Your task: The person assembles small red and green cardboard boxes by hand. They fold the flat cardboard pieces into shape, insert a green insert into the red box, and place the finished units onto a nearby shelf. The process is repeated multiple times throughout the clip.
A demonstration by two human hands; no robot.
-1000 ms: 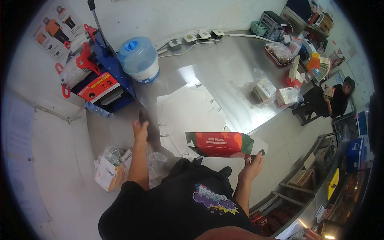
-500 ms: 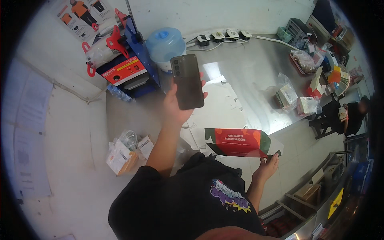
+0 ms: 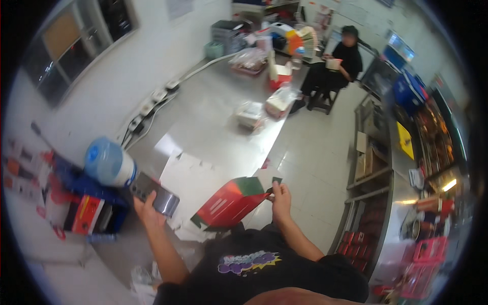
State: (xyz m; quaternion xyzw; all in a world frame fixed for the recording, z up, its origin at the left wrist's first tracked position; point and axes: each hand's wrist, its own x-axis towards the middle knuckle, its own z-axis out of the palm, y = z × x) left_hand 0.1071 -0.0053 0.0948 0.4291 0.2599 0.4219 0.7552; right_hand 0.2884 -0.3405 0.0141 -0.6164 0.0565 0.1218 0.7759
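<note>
My left hand (image 3: 149, 216) is closed around a dark smartphone (image 3: 165, 202), tilted with its camera side partly showing. It is above the metal table's near left part, close to the water jug. My right hand (image 3: 281, 201) pinches the green corner flap of a folded red and green cardboard food box (image 3: 229, 202). The box hangs slanted in front of my chest, over the table's near edge. White paper (image 3: 195, 175) lies on the table beyond it.
A blue-lidded water jug (image 3: 104, 160) and a blurred red and blue machine (image 3: 86, 216) stand at left. Power sockets (image 3: 147, 108) line the wall. Bagged boxes (image 3: 250, 114) sit on the steel table (image 3: 203, 109). A seated person (image 3: 345, 61) is beyond; shelves (image 3: 371, 193) stand at right.
The view has swung to the right, bringing the seated person and right-hand counter further in. The phone has tilted over from upright. My right hand still grips the box, now more slanted.
</note>
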